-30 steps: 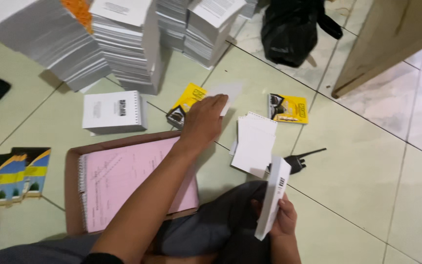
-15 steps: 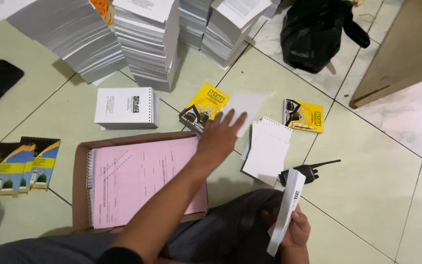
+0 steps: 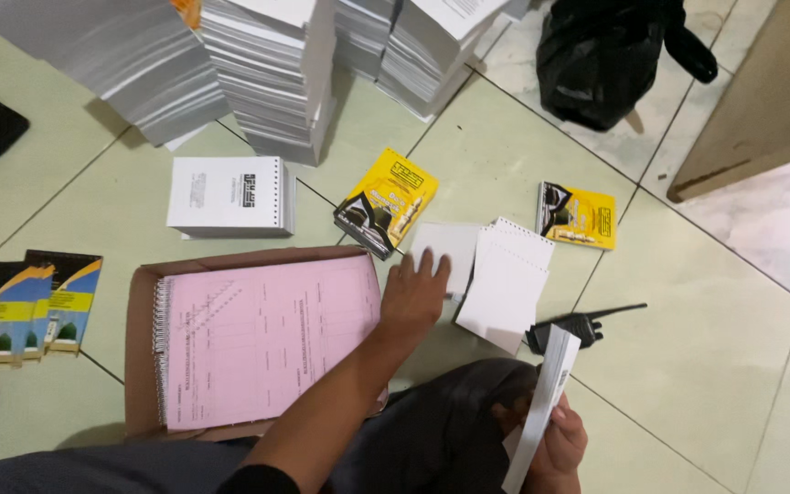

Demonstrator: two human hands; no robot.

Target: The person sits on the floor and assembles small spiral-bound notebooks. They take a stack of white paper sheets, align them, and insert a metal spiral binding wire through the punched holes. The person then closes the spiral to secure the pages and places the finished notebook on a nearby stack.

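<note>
White sheet [image 3: 445,252] under left hand [image 3: 413,297]

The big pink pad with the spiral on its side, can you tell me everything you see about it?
The big pink spiral-bound paper pad lies flat, face up, inside a shallow brown cardboard tray on the pale green tiled floor. A metal coil runs down its left edge. The top sheet is pink with faint printed lines forming a table. The person's left forearm crosses over its right lower corner; the left hand reaches just past its right edge.
</note>
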